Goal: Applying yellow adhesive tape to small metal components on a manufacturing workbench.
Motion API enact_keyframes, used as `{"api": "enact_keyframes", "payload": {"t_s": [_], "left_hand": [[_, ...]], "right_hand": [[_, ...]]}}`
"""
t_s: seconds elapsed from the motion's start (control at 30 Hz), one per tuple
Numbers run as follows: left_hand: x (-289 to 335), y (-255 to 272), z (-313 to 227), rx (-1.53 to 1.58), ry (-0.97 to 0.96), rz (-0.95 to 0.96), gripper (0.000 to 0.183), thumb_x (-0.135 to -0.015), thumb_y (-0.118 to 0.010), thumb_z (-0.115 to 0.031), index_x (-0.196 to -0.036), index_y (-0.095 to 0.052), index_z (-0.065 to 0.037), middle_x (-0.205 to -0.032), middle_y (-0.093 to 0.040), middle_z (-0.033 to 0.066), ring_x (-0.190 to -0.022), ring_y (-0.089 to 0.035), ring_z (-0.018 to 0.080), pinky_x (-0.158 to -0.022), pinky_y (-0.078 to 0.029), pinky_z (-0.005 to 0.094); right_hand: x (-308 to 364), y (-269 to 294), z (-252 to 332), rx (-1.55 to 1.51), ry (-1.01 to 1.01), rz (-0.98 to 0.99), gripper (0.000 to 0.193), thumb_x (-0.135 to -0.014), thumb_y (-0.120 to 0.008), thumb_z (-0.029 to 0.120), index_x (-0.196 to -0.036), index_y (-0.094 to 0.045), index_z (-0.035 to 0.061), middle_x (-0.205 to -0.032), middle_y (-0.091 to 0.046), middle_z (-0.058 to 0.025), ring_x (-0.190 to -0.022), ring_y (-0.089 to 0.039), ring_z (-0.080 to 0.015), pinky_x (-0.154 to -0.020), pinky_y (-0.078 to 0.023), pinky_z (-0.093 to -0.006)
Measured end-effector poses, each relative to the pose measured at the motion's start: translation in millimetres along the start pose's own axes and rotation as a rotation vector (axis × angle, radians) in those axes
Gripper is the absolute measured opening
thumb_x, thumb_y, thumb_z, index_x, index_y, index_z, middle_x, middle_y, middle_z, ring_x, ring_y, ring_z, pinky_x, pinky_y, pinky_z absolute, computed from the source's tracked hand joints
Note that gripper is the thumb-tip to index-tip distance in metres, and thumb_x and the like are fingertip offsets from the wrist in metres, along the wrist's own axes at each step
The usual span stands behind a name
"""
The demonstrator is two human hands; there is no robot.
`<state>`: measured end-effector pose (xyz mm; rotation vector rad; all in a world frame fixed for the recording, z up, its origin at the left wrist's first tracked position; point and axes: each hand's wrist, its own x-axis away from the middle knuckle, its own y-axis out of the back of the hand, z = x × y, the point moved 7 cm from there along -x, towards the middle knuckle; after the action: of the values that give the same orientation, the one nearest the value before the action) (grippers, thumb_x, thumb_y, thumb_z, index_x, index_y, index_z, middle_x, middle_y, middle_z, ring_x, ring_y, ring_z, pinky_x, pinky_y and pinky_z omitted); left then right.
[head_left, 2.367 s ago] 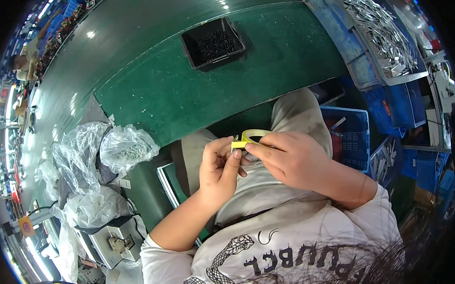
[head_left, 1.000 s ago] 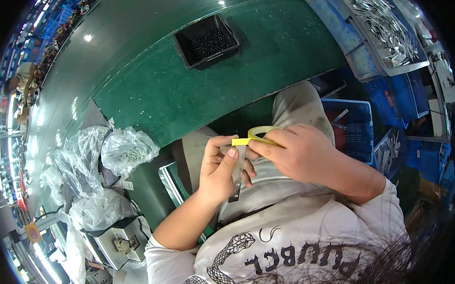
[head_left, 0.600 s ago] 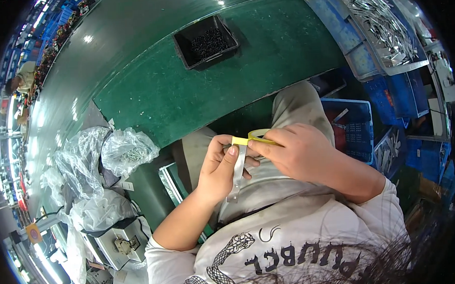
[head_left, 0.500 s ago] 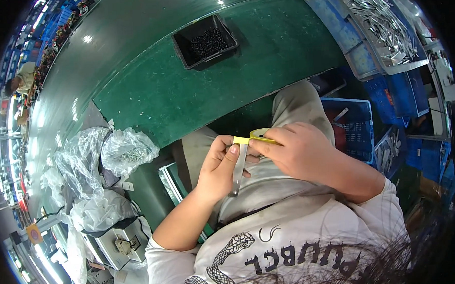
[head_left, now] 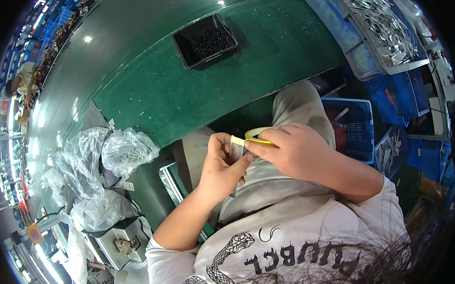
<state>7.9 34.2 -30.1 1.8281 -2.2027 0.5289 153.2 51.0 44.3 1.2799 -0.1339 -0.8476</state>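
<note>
"How's the left hand [head_left: 219,168]?"
"Curled round a metal strip [head_left: 235,150], thumb angled rightward."
"Right hand [head_left: 295,150]?"
"Palm down, pinching a yellow tape roll [head_left: 258,140] beside the strip, above the lap [head_left: 304,108]."

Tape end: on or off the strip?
On: yellow tape lies across the top end of the strip in the left hand. Whether it is pressed down, cannot tell.

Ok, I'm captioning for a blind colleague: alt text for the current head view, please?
A left hand holds a shiny flat strip while the right hand holds a yellow tape roll beside its upper end. Beyond, a black bin of small dark parts stands on a green table.
</note>
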Motion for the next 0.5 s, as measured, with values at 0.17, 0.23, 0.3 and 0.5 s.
{"api": "enact_keyframes", "payload": {"t_s": [0.17,0.23,0.3,0.5], "left_hand": [[-4,4,6,-0.021,-0.094,-0.02,0.02,-0.094,-0.065,-0.004,-0.097,-0.045,-0.004,-0.078,-0.058,0.0014,-0.058,-0.054,0.0055,-0.05,-0.045,0.0218],[-4,3,5,-0.186,-0.142,-0.02,0.021,-0.094,-0.065,-0.005,-0.092,-0.044,-0.002,-0.072,-0.059,0.0044,-0.056,-0.054,0.0086,-0.049,-0.043,0.0264],[-3,6,2,-0.312,-0.193,-0.026,0.02,-0.095,-0.064,-0.006,-0.093,-0.044,-0.001,-0.07,-0.059,0.0072,-0.055,-0.056,0.0143,-0.049,-0.043,0.0304],[5,0,-21,-0.555,-0.31,-0.02,0.017,-0.096,-0.057,-0.007,-0.098,-0.043,0.001,-0.074,-0.059,0.0191,-0.064,-0.058,0.0394,-0.055,-0.044,0.0451]], "right_hand": [[0,0,0,0.008,0.013,0.01,0.036,-0.079,-0.066,0.014,-0.115,-0.071,0.0162,-0.094,-0.061,-0.0017,-0.069,-0.061,-0.0199,-0.063,-0.051,-0.0326],[0,-1,0,0.018,0.014,0.007,0.036,-0.079,-0.066,0.015,-0.115,-0.071,0.0166,-0.093,-0.061,-0.0014,-0.068,-0.061,-0.0195,-0.063,-0.05,-0.0323],[0,-1,1,0.029,0.016,0.003,0.036,-0.08,-0.066,0.015,-0.115,-0.071,0.0171,-0.092,-0.06,-0.001,-0.067,-0.06,-0.0191,-0.062,-0.05,-0.032],[-3,1,4,0.038,0.031,-0.035,0.036,-0.08,-0.066,0.017,-0.116,-0.071,0.0185,-0.092,-0.06,-0.0003,-0.067,-0.06,-0.0178,-0.061,-0.05,-0.0309]]}}
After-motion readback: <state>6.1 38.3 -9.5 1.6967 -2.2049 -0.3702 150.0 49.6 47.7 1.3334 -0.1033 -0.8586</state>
